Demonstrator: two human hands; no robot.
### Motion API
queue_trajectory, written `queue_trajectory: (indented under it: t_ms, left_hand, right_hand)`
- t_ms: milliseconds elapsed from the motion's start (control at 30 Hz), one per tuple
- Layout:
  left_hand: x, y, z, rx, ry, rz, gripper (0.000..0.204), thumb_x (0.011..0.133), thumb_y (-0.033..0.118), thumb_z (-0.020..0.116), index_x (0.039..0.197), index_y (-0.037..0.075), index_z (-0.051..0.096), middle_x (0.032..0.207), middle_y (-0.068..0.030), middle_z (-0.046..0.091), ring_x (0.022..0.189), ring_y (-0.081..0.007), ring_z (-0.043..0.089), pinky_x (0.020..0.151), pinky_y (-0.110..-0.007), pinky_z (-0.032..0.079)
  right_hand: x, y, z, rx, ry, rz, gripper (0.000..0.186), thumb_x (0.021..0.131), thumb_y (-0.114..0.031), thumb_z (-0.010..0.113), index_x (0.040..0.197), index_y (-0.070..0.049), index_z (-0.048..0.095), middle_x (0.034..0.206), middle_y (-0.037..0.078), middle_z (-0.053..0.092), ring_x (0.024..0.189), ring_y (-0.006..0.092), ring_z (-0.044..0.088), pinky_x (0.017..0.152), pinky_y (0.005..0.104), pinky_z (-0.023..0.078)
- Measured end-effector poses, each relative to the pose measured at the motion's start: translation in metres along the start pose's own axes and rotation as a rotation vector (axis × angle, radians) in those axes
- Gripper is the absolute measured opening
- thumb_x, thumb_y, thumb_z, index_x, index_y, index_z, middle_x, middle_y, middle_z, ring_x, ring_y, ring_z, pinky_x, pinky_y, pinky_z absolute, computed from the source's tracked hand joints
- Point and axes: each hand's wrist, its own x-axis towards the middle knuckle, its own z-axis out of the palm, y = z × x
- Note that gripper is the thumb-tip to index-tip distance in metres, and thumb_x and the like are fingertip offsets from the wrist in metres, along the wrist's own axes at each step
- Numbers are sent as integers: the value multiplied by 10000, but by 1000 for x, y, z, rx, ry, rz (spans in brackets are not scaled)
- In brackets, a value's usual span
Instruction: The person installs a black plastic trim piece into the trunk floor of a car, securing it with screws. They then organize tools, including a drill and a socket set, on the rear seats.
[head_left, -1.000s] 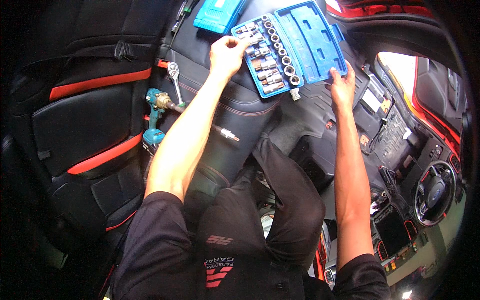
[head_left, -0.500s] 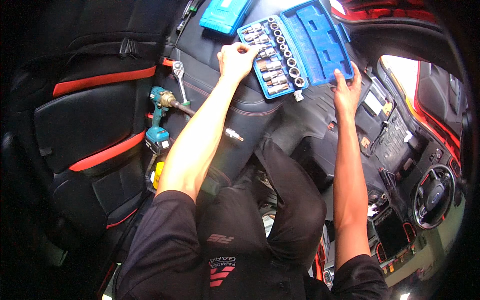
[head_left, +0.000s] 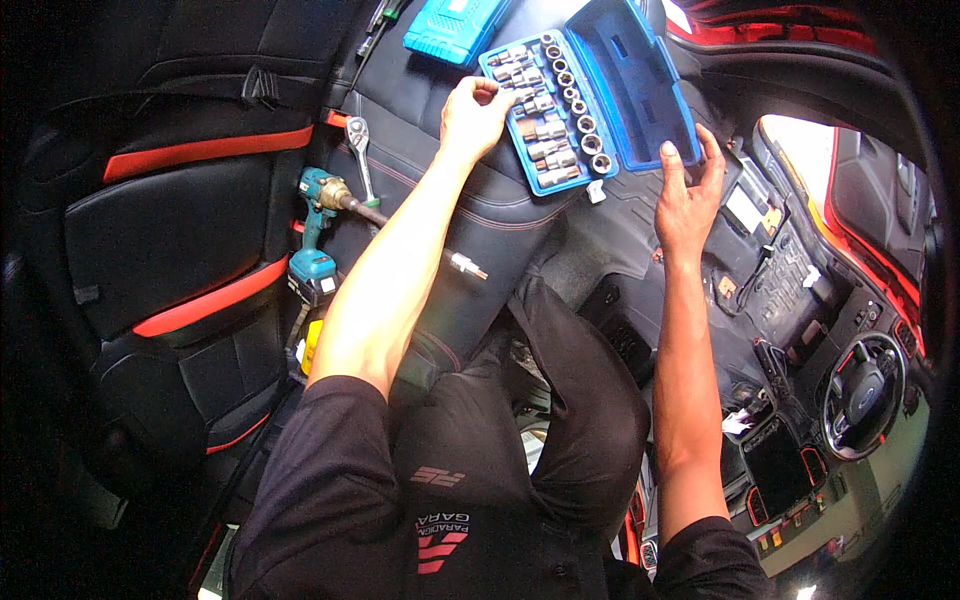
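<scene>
A blue plastic socket case [head_left: 533,190] lies unfolded on the black seat, with a row of round sockets [head_left: 588,142] beside a row of bit sockets [head_left: 549,131]. My left hand [head_left: 470,122] reaches into the bit-socket row, its thumb and fingers pinched around one bit socket that they partly hide. At the case's right side, my right hand [head_left: 689,200] grips the lower corner of the raised lid [head_left: 630,95], thumb on the inner face and fingers around the edge.
A teal cordless impact wrench [head_left: 318,215] with a long extension and a bit socket [head_left: 466,266] at its end lies left, partly under my left forearm. Nearby are a ratchet [head_left: 360,155] and a closed blue case [head_left: 452,28]. A steering wheel [head_left: 863,395] stands far right.
The lid has tilted up toward the socket rows, with my right hand still on its corner. My left hand has barely shifted at the bit sockets.
</scene>
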Motion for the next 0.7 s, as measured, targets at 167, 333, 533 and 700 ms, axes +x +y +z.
queue_trajectory:
  t_ms: [167, 333, 533, 700]
  left_hand:
    - [-1, 10, -6, -450, -6, -386, 370, 956, 332, 629, 1148, 16, 617, 984, -85, 668, 752, -175, 655, 664, -294, 546]
    - [-9, -14, -36, -880, 27, -670, 587, 1005, 534, 452, 1286, 21, 502, 1150, -183, 623, 955, -316, 649, 806, -436, 552]
    - [-27, -9, -24, -300, 18, -343, 576, 909, 371, 657, 1320, -10, 524, 1234, -196, 617, 1010, -300, 641, 906, -402, 517]
    - [-59, 25, 29, -44, 88, -202, 484, 838, 244, 733, 1177, -71, 591, 918, -158, 683, 879, -206, 662, 783, -355, 527]
  right_hand:
    - [-10, -5, 17, -117, -64, -254, 410, 906, -273, 718, 1212, -28, 598, 1218, 156, 630, 1139, 291, 605, 982, 400, 470]
    - [-52, -22, 62, -510, -552, -366, 399, 842, -369, 733, 1107, -74, 686, 1206, 122, 650, 1223, 317, 545, 1052, 515, 341]
    - [-27, -8, 88, -702, -321, -300, 522, 854, -334, 714, 1327, -149, 592, 1491, 156, 422, 1349, 386, 393, 1068, 564, 328]
    - [-26, 10, 88, -737, -357, -194, 545, 844, -334, 729, 1354, -199, 593, 1539, 135, 365, 1362, 388, 383, 1067, 556, 340]
